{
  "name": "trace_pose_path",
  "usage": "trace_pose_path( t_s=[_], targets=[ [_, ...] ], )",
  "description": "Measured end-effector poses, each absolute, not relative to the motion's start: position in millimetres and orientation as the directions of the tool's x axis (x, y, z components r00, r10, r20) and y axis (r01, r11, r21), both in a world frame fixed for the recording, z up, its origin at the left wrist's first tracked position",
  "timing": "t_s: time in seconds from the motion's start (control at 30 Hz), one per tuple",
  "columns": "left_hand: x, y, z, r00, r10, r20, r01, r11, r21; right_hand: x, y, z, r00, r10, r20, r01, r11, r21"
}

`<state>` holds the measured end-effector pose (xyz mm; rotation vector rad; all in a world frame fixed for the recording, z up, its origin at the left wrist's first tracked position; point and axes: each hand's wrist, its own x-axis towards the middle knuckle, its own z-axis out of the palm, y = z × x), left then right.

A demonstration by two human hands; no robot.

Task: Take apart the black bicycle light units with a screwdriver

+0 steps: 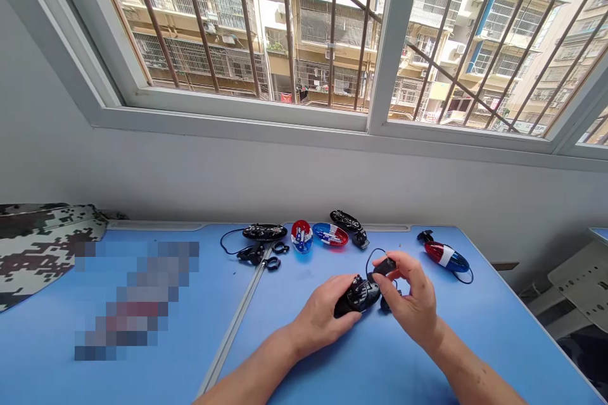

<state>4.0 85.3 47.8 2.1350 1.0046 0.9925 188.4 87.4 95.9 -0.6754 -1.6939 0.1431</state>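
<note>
My left hand (323,309) is closed around a black oval bike siren housing (363,297), its ribbed side turned up, just above the blue table. Between the thumb and fingers of my right hand (414,297) is a small black block (384,267), held close over the housing's right end. A thin black wire (367,261) loops up behind the block. Partly hidden under my right hand, another small black part (386,304) sits beside the housing. I cannot tell whether the block touches the housing.
Along the back of the blue table (399,367) lie a black siren (265,231) with clamps (273,263), a red-and-blue cover (302,237), another tricolour cover (330,235) and a black base (345,220). A tricolour siren (446,257) lies right. A pixelated patch covers the left.
</note>
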Motion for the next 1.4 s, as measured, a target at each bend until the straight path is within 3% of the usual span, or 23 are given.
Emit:
trace_pose_path(
  t_s=[0.67,1.4],
  targets=[
    [10.4,82.4,55.5,0.476,0.785,0.397,0.371,-0.588,0.719,185.7,85.2,97.1,-0.179,0.454,0.873,0.274,0.875,-0.399],
    [12.5,85.5,47.8,0.484,0.757,0.438,0.376,-0.632,0.677,175.2,98.0,102.4,-0.153,0.409,0.9,0.409,0.855,-0.319]
  ],
)
